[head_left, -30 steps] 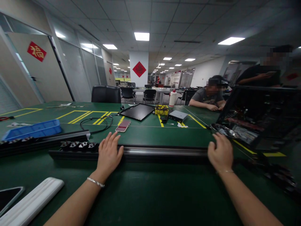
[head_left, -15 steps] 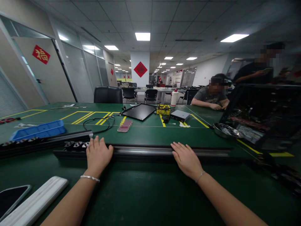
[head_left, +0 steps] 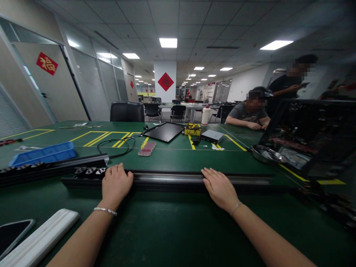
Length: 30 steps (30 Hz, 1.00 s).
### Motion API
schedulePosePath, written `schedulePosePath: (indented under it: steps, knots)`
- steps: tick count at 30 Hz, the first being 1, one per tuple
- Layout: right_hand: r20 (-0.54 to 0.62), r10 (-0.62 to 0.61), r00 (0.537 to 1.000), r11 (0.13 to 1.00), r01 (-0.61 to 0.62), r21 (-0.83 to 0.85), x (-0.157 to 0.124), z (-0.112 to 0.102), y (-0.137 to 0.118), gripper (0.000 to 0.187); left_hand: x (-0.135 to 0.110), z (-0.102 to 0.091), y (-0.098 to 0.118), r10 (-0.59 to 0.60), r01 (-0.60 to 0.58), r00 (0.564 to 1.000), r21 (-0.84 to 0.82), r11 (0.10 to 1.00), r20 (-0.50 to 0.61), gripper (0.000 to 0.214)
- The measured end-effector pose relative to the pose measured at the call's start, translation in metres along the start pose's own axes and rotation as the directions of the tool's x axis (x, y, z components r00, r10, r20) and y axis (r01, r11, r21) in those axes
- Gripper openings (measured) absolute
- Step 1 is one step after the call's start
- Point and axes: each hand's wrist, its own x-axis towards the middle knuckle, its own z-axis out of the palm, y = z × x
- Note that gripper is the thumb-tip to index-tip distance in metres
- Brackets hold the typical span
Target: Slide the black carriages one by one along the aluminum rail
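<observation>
Left hand (head_left: 116,182) and right hand (head_left: 219,187) rest palm-down on a long dark metal extrusion rail (head_left: 178,178), which runs left to right across the near part of the green surface (head_left: 178,222). Each grip is wide and flat, not closed around the rail. Black connectors (head_left: 89,171) lie just beside the left hand; a second rail (head_left: 52,167) lies farther left, nearer than a blue plastic tray (head_left: 41,155).

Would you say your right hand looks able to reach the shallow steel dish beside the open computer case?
Probably yes: only the low metal rail touching your right hand lies between it and the steel dish.
</observation>
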Motion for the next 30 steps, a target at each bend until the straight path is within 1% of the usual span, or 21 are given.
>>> schedulePosePath:
  steps: [7,9,13,17,30]
  knots:
    - [-0.002,0.001,1.0,1.0,-0.001,-0.009,0.0001,-0.0015,-0.0017,0.048,0.0006,0.0002,-0.0012,0.053,-0.053,0.999,0.06,0.997,0.001,0.056]
    - [-0.001,0.003,1.0,1.0,-0.003,-0.007,-0.0002,-0.0019,-0.0017,0.048,0.0007,-0.0004,-0.0007,0.042,-0.043,0.999,0.047,0.998,0.008,0.055]
    - [-0.007,0.009,1.0,1.0,-0.009,0.002,-0.0005,-0.0022,-0.0015,0.048,-0.0003,-0.0032,0.0016,-0.014,0.014,1.0,0.001,1.0,0.024,0.053]
    - [-0.011,0.004,1.0,1.0,-0.004,0.001,0.0,-0.0008,-0.0005,0.048,-0.0012,-0.0058,0.0026,-0.018,0.02,0.999,-0.027,0.999,0.043,0.052]
    - [-0.024,0.003,1.0,1.0,-0.003,0.003,0.0,-0.0004,-0.001,0.047,0.0007,-0.0065,-0.0002,0.046,-0.045,0.997,-0.009,0.999,0.064,0.048]
